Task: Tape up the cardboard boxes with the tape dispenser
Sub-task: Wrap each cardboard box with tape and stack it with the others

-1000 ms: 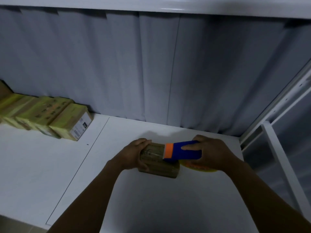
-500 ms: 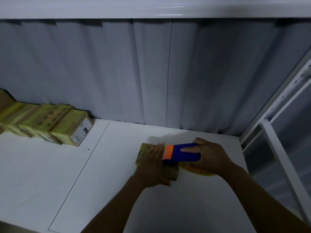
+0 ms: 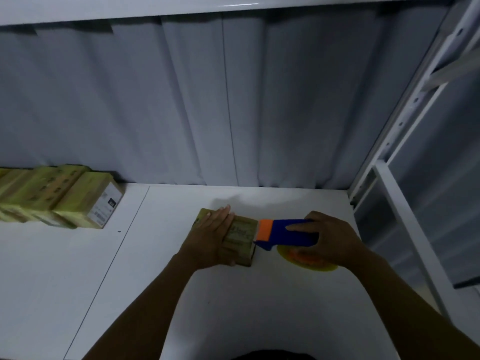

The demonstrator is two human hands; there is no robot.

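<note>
A small brown cardboard box (image 3: 240, 236) lies on the white table (image 3: 155, 281) in the middle of the view. My left hand (image 3: 211, 239) lies flat across the box's left half, fingers straight, thumb at the near side. My right hand (image 3: 328, 237) grips the blue tape dispenser (image 3: 288, 233), its forefinger stretched along the top. The dispenser's orange front end (image 3: 265, 229) meets the box's right edge. A yellowish roll of tape (image 3: 309, 261) shows under my right hand.
A row of several yellow-taped boxes (image 3: 59, 196) stands at the back left against a grey curtain (image 3: 207, 100). A white metal rack frame (image 3: 405, 203) borders the table on the right. A white shelf (image 3: 181, 6) runs overhead.
My left hand went from gripping the box's left end to lying flat on top. The dispenser slid right along the box top to its right edge.
</note>
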